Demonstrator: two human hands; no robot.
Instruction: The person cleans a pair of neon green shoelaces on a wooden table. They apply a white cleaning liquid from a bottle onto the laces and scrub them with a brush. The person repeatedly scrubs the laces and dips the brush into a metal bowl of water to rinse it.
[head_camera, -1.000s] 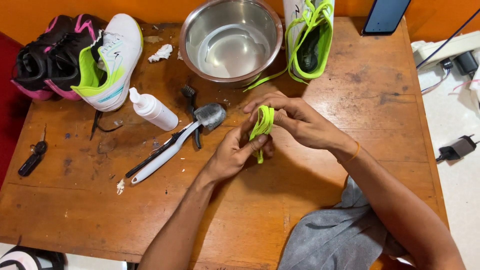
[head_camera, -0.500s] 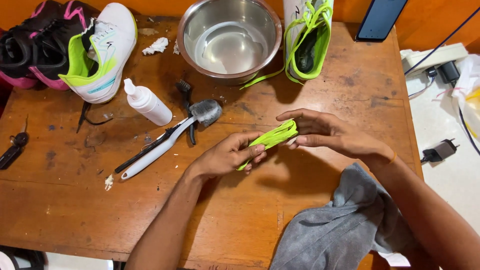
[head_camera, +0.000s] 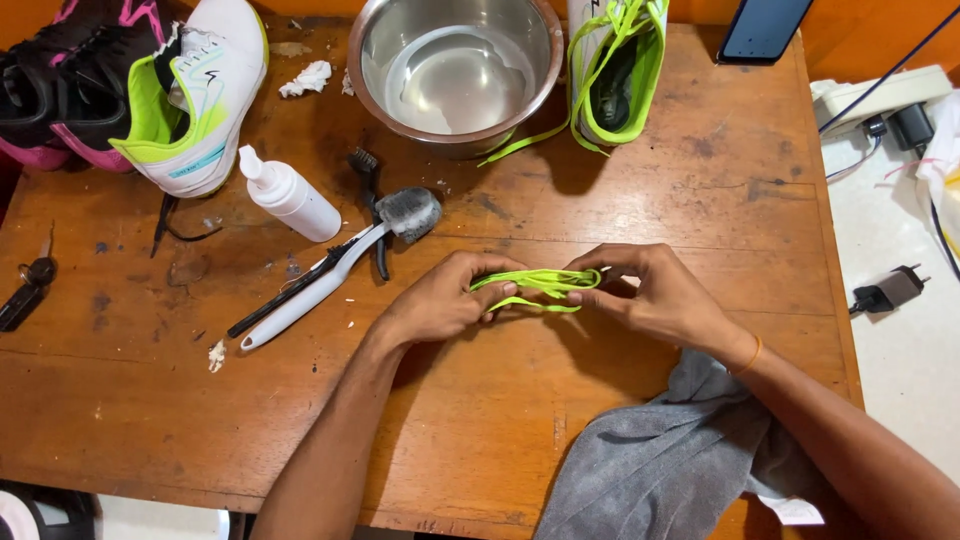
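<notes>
Two hands at desk centre, both closed on one neon-green shoelace (head_camera: 540, 285). Left hand (head_camera: 445, 300) palm down, fingers curled, pinching the lace's left end; forearm running back to the near edge. Right hand (head_camera: 655, 295) palm down, thumb and fingers nipping the right end; forearm angled to the near right corner, thin orange band at the wrist. Lace folded in several strands, long axis left to right, roughly parallel to the near edge, held just above the desk (head_camera: 700, 180).

One grey cloth (head_camera: 650, 465) at the near edge, under the right forearm. Two brushes left of the hands: one white-handled brush (head_camera: 335, 268) with grey head pointing to the far edge, one black brush (head_camera: 370, 200) crossing it. One white squeeze bottle (head_camera: 285, 193) lying just beside them. One steel bowl (head_camera: 455, 70) holding water at the far edge, centre. Three shoes counted: one white-and-green shoe (head_camera: 200, 95) and one black-and-pink shoe (head_camera: 70, 85) at the far left corner, one green-laced shoe (head_camera: 615, 70) right of the bowl. One key (head_camera: 30, 285) at the left edge.
</notes>
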